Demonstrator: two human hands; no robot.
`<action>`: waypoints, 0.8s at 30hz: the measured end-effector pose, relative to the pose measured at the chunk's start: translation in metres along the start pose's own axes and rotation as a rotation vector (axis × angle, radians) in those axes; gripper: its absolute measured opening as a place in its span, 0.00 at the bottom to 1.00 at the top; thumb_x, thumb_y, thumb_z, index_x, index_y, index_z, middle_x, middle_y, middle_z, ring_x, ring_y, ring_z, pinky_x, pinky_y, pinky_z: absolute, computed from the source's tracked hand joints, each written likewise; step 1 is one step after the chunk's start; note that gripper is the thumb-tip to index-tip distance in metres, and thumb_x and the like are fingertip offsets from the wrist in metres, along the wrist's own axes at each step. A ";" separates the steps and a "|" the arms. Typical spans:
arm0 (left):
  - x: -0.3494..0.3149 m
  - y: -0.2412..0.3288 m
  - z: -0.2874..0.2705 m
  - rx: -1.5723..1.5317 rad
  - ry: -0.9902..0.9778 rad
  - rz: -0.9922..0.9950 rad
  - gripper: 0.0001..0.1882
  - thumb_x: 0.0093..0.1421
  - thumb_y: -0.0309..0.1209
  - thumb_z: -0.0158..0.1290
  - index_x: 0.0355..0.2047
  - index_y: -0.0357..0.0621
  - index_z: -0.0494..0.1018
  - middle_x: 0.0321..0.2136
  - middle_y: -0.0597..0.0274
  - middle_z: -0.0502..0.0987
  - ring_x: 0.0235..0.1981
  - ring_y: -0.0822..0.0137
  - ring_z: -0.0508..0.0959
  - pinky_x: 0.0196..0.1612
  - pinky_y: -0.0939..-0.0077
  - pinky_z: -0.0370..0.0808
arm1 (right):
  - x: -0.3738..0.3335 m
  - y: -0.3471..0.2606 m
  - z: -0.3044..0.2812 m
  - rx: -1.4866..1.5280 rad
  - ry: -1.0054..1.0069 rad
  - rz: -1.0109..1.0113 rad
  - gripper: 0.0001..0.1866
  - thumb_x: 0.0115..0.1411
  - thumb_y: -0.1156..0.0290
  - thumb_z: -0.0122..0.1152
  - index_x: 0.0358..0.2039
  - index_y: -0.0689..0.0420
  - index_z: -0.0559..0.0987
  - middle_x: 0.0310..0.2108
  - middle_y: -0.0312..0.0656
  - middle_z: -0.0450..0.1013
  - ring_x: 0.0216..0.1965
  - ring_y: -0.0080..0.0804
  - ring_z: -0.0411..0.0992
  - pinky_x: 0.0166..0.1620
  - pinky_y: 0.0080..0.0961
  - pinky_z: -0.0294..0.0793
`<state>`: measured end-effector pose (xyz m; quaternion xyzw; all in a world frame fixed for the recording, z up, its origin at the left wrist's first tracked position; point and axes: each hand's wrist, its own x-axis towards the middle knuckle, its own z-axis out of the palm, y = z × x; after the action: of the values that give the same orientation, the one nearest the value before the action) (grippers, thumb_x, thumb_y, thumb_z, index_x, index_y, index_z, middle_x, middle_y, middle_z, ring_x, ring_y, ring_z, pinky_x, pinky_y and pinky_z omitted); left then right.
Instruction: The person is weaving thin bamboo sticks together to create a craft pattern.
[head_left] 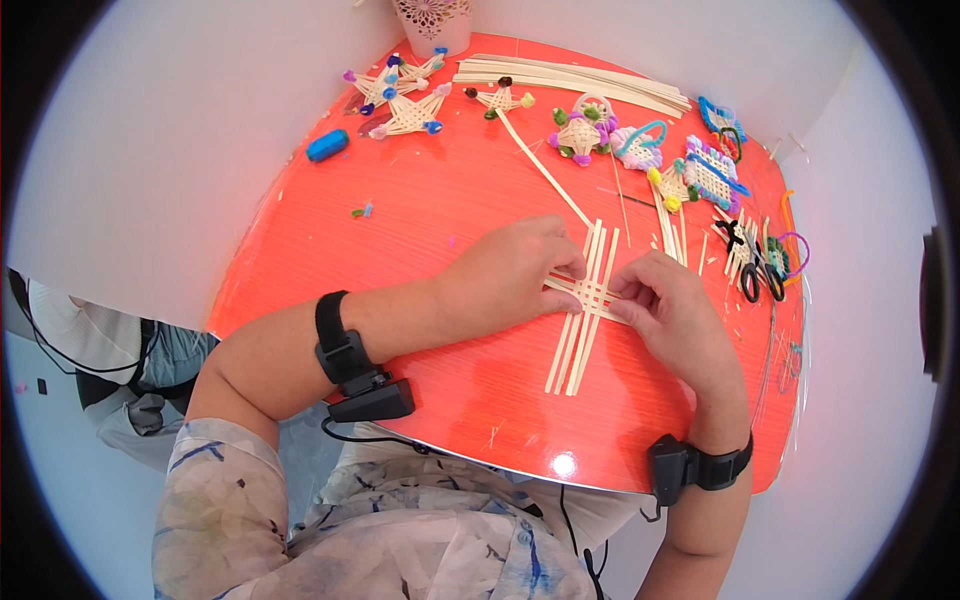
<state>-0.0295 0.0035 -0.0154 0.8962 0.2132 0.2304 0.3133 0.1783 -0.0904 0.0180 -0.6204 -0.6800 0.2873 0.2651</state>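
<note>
Pinching a lattice of pale woven strips (592,302) from opposite sides, the left hand (515,272) and right hand (668,308) each show a narrow grip; the lattice lies between them on the red worktop (400,220).

A craft workspace, where woven stars (412,115) lay upper left, pale strips (575,82) upper centre, scissors (760,266) at right

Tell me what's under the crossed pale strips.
The red tabletop shows through gaps between the crossed pale strips. Whatever lies directly beneath them, or under the left hand and right hand, is covered.
</note>
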 end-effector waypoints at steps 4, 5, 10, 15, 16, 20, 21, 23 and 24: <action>0.000 0.000 0.000 -0.007 0.001 -0.005 0.14 0.51 0.33 0.66 0.35 0.40 0.76 0.31 0.58 0.72 0.34 0.59 0.76 0.37 0.67 0.74 | 0.000 -0.001 0.000 -0.039 0.010 -0.022 0.08 0.52 0.79 0.66 0.32 0.64 0.76 0.30 0.45 0.71 0.31 0.36 0.73 0.36 0.28 0.75; 0.000 0.000 0.000 -0.012 -0.001 -0.011 0.14 0.51 0.33 0.66 0.34 0.40 0.76 0.31 0.58 0.72 0.34 0.59 0.75 0.37 0.67 0.74 | 0.000 -0.003 0.001 -0.034 0.012 -0.017 0.08 0.52 0.80 0.66 0.32 0.64 0.76 0.30 0.44 0.71 0.31 0.35 0.73 0.35 0.28 0.75; 0.001 0.001 0.001 0.005 -0.006 -0.018 0.14 0.51 0.33 0.66 0.34 0.40 0.76 0.31 0.58 0.72 0.33 0.59 0.76 0.36 0.67 0.74 | 0.000 -0.002 0.001 -0.056 0.026 -0.049 0.08 0.52 0.80 0.66 0.31 0.64 0.76 0.30 0.44 0.71 0.29 0.34 0.73 0.32 0.27 0.74; 0.001 0.005 -0.001 0.002 -0.007 -0.041 0.14 0.50 0.33 0.66 0.32 0.38 0.76 0.30 0.58 0.72 0.31 0.60 0.76 0.35 0.67 0.74 | 0.001 0.000 0.002 -0.055 0.039 -0.027 0.08 0.50 0.79 0.68 0.29 0.63 0.76 0.28 0.44 0.71 0.29 0.37 0.72 0.33 0.31 0.72; 0.001 0.004 0.000 0.001 -0.008 -0.040 0.14 0.50 0.33 0.66 0.32 0.38 0.76 0.30 0.58 0.72 0.31 0.60 0.76 0.35 0.67 0.74 | 0.001 -0.001 0.002 -0.055 0.039 -0.025 0.08 0.50 0.79 0.68 0.29 0.63 0.76 0.28 0.44 0.71 0.29 0.37 0.72 0.33 0.31 0.72; 0.002 0.004 -0.001 0.005 -0.007 -0.026 0.13 0.50 0.33 0.66 0.31 0.37 0.77 0.30 0.57 0.73 0.31 0.60 0.76 0.34 0.67 0.74 | 0.001 -0.002 0.003 -0.076 0.035 0.002 0.08 0.50 0.78 0.68 0.28 0.63 0.76 0.28 0.45 0.71 0.29 0.40 0.71 0.33 0.33 0.71; 0.002 0.004 -0.001 0.000 -0.009 -0.026 0.13 0.50 0.33 0.66 0.30 0.37 0.77 0.30 0.57 0.73 0.31 0.60 0.76 0.34 0.67 0.74 | 0.001 -0.002 0.003 -0.081 0.034 0.006 0.08 0.50 0.78 0.68 0.28 0.63 0.76 0.28 0.45 0.71 0.29 0.40 0.71 0.33 0.34 0.71; 0.002 0.004 -0.001 0.003 -0.007 -0.019 0.14 0.50 0.33 0.66 0.30 0.37 0.77 0.30 0.57 0.72 0.31 0.59 0.76 0.34 0.67 0.74 | 0.001 -0.003 0.003 -0.086 0.034 0.008 0.08 0.50 0.78 0.68 0.28 0.63 0.76 0.28 0.45 0.71 0.29 0.40 0.72 0.32 0.34 0.71; 0.002 0.003 -0.001 0.006 -0.006 -0.014 0.14 0.50 0.33 0.66 0.31 0.37 0.77 0.29 0.57 0.72 0.31 0.59 0.76 0.34 0.67 0.74 | 0.001 -0.003 0.003 -0.089 0.034 0.011 0.08 0.49 0.79 0.68 0.28 0.63 0.76 0.28 0.45 0.71 0.29 0.40 0.72 0.32 0.34 0.71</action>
<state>-0.0276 0.0025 -0.0121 0.8964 0.2194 0.2248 0.3127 0.1739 -0.0896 0.0178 -0.6398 -0.6843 0.2477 0.2470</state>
